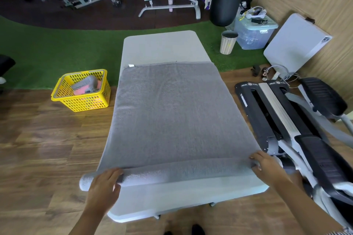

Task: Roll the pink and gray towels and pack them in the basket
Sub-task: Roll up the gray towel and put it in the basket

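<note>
Your gray towel [170, 112] lies flat on the table, its near edge wound into a tight roll. The yellow basket [84, 101] on the floor holds rolled pink and gray towels [87, 86].

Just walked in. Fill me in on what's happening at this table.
A person is rolling a gray towel on a white table. The left hand and right hand each rest on one end of the roll at the near edge; most of the towel lies flat. A yellow basket on the floor to the left already holds rolled towels, gray and pink.
</note>
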{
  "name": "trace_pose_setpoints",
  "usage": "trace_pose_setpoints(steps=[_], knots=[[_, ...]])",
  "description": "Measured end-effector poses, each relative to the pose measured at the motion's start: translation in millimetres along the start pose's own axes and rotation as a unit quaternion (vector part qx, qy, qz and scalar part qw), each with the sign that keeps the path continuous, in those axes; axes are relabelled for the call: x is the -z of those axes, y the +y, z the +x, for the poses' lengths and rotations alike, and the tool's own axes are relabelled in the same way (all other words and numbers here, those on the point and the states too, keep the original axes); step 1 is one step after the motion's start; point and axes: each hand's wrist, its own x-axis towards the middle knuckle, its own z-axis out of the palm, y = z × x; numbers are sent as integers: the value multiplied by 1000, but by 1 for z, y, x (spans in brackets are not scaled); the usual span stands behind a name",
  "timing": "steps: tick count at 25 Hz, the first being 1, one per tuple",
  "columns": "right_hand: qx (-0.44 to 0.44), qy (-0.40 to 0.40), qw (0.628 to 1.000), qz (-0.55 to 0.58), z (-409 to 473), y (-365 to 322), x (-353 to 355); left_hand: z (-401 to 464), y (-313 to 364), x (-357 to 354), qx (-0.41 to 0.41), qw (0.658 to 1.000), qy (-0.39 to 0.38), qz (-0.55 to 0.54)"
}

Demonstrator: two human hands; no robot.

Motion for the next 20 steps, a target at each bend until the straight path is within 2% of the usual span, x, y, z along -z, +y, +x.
trace_pose_setpoints(steps=[3, 7, 13, 18, 20], knots=[[14, 24, 999, 28, -6, -3, -5, -2, 2, -6, 5, 1000, -21, 0], [-7, -51, 999, 12, -9, -2, -7, 2, 11, -7, 35, 999, -19, 4], [-37, -99, 993, -55, -3, -3, 3, 1, 14, 5, 6, 1000, -11, 20], [-22, -5, 1000, 8, 9, -2, -6, 9, 14, 11, 12, 1000, 12, -11], [-33, -5, 999, 20, 5, -3, -11, 10, 20, 9, 37, 999, 14, -26]])
